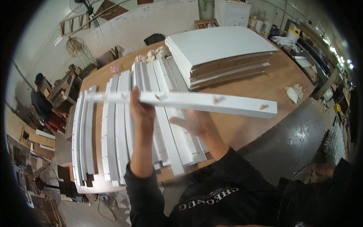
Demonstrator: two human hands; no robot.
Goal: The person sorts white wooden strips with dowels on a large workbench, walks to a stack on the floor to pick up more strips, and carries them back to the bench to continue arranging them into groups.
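A long white strip (238, 105) with short wooden dowels (263, 107) along its side is held crosswise above the table. My left hand (141, 109) is closed round it left of its middle, thumb up over the near face. Below the strip, my right hand (194, 123) is open, its thumb stretched out to the left; its other fingers are blurred and partly hidden behind the strip. Under both hands lie rows of similar white strips (177, 138), several of them with dowels too. The held strip's left end is smeared by motion.
A stack of white panels (227, 43) stands at the back of the brown table (249, 125). A white plastic bag (292, 94) lies near its right edge. One person (42, 102) is beyond the left side; another person's hand (321, 169) shows at lower right.
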